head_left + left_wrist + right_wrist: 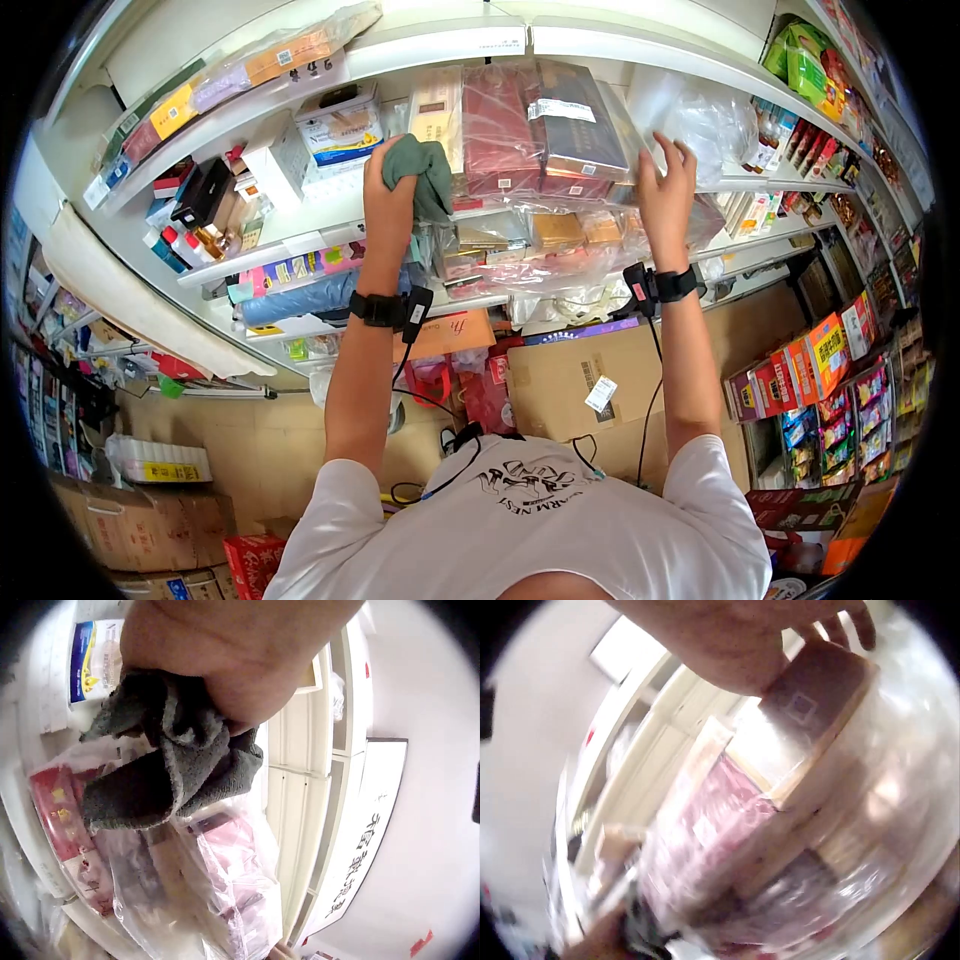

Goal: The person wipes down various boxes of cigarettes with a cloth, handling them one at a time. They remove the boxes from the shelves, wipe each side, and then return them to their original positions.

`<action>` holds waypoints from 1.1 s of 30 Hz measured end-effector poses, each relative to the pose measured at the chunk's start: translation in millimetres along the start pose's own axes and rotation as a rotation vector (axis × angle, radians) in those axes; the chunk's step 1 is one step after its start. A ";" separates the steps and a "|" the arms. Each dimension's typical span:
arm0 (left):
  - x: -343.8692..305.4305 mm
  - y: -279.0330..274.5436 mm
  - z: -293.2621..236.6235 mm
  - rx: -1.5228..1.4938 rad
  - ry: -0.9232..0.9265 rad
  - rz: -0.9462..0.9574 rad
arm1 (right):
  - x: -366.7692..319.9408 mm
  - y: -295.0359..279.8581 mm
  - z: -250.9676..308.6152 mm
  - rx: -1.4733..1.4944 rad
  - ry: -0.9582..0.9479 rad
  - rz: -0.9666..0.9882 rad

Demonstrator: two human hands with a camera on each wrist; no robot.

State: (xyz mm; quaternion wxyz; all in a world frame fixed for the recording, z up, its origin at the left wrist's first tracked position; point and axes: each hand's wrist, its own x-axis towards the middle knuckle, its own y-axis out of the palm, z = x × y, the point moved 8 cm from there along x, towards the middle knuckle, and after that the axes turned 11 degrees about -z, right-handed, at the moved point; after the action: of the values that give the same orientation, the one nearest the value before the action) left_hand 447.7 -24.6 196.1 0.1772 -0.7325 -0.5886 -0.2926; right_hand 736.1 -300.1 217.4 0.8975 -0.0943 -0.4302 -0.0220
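My left hand [388, 205] grips a crumpled green cloth [418, 172], which hangs beside the cream box [436, 115] on the middle shelf. In the left wrist view the cloth [176, 761] droops from the hand [217, 667] over plastic-wrapped boxes. My right hand [667, 195] is raised with spread, slightly bent fingers at the right end of the box row, next to the dark box [580, 120] and the red box [497, 130]. In the right wrist view the hand [742, 637] lies along a dark box [817, 694]; whether it presses on it is unclear.
A white and blue box [340, 125] stands left of the cloth. Clear plastic bags [700, 125] lie at the right. Wrapped boxes [555, 232] fill the ledge below. A cardboard box [560, 385] is on the floor, and snack packs [840, 420] line the right side.
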 end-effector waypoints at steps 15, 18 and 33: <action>-8.9 -4.5 -2.0 0.037 0.067 0.035 | -48.4 43.4 119.6 -0.250 -0.774 0.420; -14.7 -5.1 -0.2 0.015 0.070 0.052 | -56.5 40.8 116.0 -0.266 -0.778 0.388; -51.8 -7.2 -4.8 0.019 0.051 -0.169 | -105.6 1.8 -11.0 0.207 0.326 -0.217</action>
State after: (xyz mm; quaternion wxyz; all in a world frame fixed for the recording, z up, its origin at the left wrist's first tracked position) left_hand 432.7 -65.1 166.2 0.1737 -0.6706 -0.6465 -0.3196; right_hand 678.4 -304.8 128.4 0.9525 0.0500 -0.2868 -0.0890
